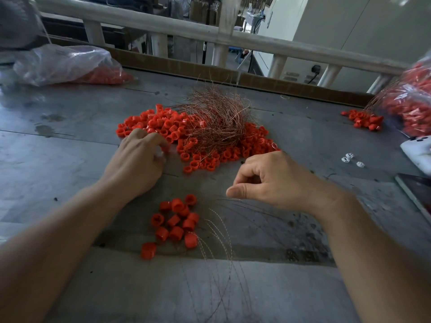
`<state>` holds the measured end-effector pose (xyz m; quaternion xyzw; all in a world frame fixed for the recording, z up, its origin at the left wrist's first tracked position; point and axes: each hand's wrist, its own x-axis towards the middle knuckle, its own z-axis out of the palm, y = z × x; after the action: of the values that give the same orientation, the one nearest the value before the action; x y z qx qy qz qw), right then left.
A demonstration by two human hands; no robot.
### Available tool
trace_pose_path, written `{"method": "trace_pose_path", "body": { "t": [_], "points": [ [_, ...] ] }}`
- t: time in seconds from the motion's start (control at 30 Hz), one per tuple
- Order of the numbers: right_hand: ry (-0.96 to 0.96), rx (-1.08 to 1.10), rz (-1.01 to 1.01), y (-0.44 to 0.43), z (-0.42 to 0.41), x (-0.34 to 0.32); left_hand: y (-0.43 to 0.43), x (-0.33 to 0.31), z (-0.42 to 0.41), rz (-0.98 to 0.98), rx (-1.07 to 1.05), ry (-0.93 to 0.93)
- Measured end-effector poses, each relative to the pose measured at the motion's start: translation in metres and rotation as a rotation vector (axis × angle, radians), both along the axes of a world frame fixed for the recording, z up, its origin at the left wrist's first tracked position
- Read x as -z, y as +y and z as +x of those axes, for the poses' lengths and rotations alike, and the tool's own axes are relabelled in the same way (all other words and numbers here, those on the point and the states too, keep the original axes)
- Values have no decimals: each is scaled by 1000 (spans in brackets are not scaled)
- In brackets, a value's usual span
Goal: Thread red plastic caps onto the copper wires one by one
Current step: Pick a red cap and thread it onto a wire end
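Note:
A big heap of red plastic caps (163, 124) lies on the grey table (70, 136), with a tangled bundle of copper wires (217, 120) on top of it. My left hand (140, 159) rests at the heap's near left edge, its fingers curled down round a red cap (166, 149). To the right, my right hand (275, 180) hovers just in front of the heap, thumb and forefinger pinched on a thin copper wire (219, 229) that trails toward me. A small group of red caps (177, 220) with wires through them lies between my forearms.
Clear bags of red caps sit at the far left (70, 64) and far right (412, 101), the right one with a few spilled caps (363, 120). Small white caps (348, 158), a white device (417, 152) and a dark flat object (415, 190) lie at right. A railing (163, 24) borders the far edge.

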<state>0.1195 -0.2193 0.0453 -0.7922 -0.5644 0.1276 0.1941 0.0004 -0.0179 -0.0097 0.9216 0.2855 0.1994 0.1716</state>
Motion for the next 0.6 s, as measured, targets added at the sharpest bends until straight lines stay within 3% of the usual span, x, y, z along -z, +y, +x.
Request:
{"method": "trace_pose_path", "body": {
  "t": [0.13, 0.33, 0.6],
  "points": [
    [-29, 12, -28, 0, 0, 2, 1, 4, 2, 78, 68, 55],
    [-47, 8, -41, 0, -1, 3, -3, 3, 2, 149, 146, -9],
    [-61, 14, -49, 1, -2, 4, -6, 4, 0, 217, 226, 103]
  ]
}}
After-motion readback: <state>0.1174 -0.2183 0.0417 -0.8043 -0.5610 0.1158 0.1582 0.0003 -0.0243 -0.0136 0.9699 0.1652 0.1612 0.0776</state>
